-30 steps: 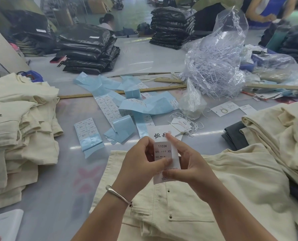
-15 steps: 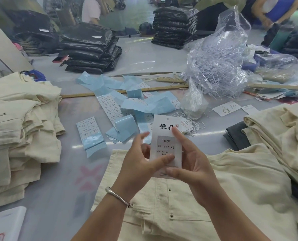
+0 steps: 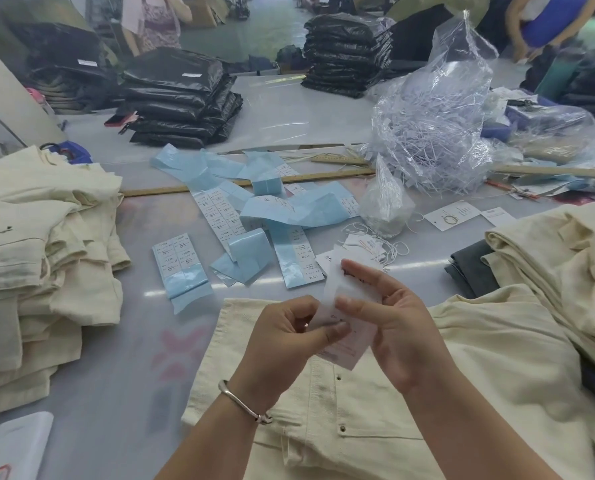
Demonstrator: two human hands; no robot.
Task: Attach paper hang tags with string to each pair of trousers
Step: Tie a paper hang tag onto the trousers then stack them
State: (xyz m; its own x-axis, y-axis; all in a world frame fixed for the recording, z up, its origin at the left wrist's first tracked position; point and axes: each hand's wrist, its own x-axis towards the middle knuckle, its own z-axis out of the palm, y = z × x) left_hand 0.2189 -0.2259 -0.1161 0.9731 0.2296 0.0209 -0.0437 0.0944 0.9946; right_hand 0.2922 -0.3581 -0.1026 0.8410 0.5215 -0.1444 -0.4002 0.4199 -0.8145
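Currently, one white paper hang tag [image 3: 346, 327] is held in the air between both hands, above the cream trousers [image 3: 410, 393] laid flat on the grey table [image 3: 116, 375]. Tag is rectangular with small dark print; print is motion-blurred and unreadable. Its long axis runs from upper left to lower right, the lower corner pointing toward the trouser waistband and the upper end hidden behind the right fingers.

Left hand [image 3: 285, 336]: fingers curled, thumb and forefinger pinching the tag's left edge. A metal bangle [image 3: 240, 401] sits on that wrist. Right hand [image 3: 389, 323]: thumb pressed on the tag's face, fingers curved behind it, so it grips the tag too.

Counts: one tag in hand; a few more loose tags with white string [image 3: 365, 245] lie on the table just beyond the hands, exact number not resolvable. One stack of folded cream trousers [image 3: 43, 258] at left, another heap [image 3: 559, 271] at right. Several blue label-backing strips [image 3: 254, 220] are scattered mid-table. One clear plastic bag [image 3: 434, 133] of white strands stands behind them.
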